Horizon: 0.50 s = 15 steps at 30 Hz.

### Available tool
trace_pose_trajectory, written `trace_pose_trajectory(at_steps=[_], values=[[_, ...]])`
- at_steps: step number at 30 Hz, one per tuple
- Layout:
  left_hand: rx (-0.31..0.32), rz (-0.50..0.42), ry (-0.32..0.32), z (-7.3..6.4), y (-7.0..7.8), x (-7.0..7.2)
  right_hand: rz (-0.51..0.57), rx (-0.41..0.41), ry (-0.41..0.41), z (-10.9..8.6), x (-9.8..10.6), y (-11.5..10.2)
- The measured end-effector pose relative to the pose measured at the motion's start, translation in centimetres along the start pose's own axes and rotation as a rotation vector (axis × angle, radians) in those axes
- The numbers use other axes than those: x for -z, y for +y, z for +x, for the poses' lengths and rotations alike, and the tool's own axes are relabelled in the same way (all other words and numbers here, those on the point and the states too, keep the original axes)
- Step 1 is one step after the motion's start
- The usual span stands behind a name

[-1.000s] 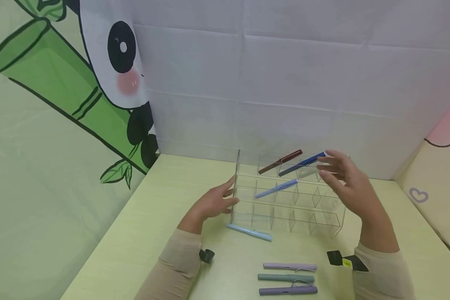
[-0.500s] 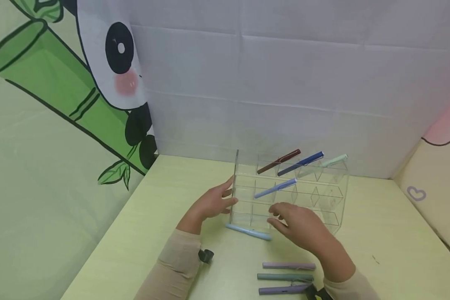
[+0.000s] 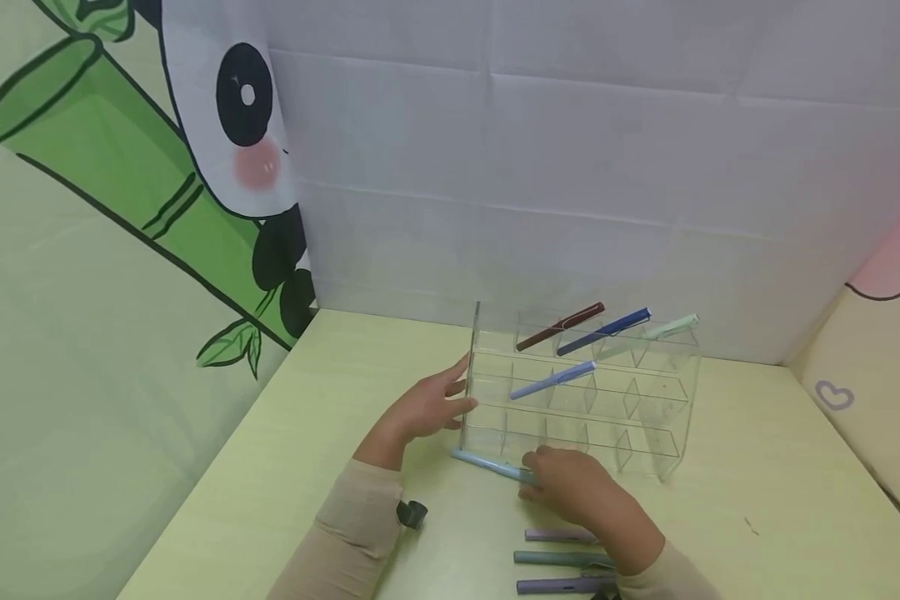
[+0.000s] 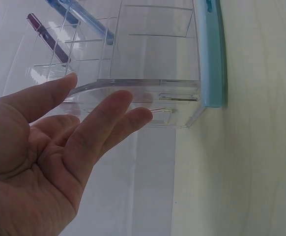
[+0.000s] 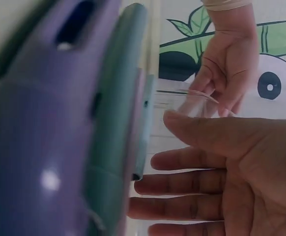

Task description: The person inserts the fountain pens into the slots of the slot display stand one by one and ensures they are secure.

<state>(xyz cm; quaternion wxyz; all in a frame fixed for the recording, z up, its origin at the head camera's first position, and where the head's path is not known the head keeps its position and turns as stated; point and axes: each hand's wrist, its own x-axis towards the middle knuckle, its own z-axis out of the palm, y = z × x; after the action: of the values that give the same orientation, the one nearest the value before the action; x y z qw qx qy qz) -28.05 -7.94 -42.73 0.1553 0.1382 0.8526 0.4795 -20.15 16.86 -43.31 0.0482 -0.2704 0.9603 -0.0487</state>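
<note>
A clear acrylic tiered rack (image 3: 487, 437) with compartments stands on the table. My left hand (image 3: 423, 408) is at its left side panel, fingers extended and spread along the edge. A light blue pen (image 3: 487, 462) lies on the table along the rack's front. My right hand (image 3: 570, 487) is at this pen's right end; in the right wrist view its fingers (image 5: 182, 182) are loosely extended beside the pen, not closed round it. A dark red pen (image 3: 560, 327), a dark blue pen (image 3: 603, 332) and a mint pen (image 3: 671, 327) lean in the top tier, a periwinkle pen (image 3: 552, 380) in the middle tier.
Nearer the front edge lie a lilac pen (image 3: 558, 535), a grey-green pen (image 3: 558, 557) and a purple pen (image 3: 551, 586), side by side and partly hidden by the right arm. A pale cloth wall (image 3: 570, 167) rises behind the rack.
My right hand has come down from the mint pen in the top tier, across the rack's front, to the light blue pen's right end. The left hand has stayed at the side panel.
</note>
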Motion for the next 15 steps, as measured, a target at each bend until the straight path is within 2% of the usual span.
trace_pose_trajectory(at_steps=[9, 15], values=[[-0.007, 0.006, -0.002, 0.0, -0.2, -0.1, -0.030, -0.008, 0.014, 0.6, -1.6, 0.7], [-0.007, 0.014, -0.002, -0.2, -0.1, 0.0, 0.033, -0.049, -0.024, 0.4, -0.8, 1.2]])
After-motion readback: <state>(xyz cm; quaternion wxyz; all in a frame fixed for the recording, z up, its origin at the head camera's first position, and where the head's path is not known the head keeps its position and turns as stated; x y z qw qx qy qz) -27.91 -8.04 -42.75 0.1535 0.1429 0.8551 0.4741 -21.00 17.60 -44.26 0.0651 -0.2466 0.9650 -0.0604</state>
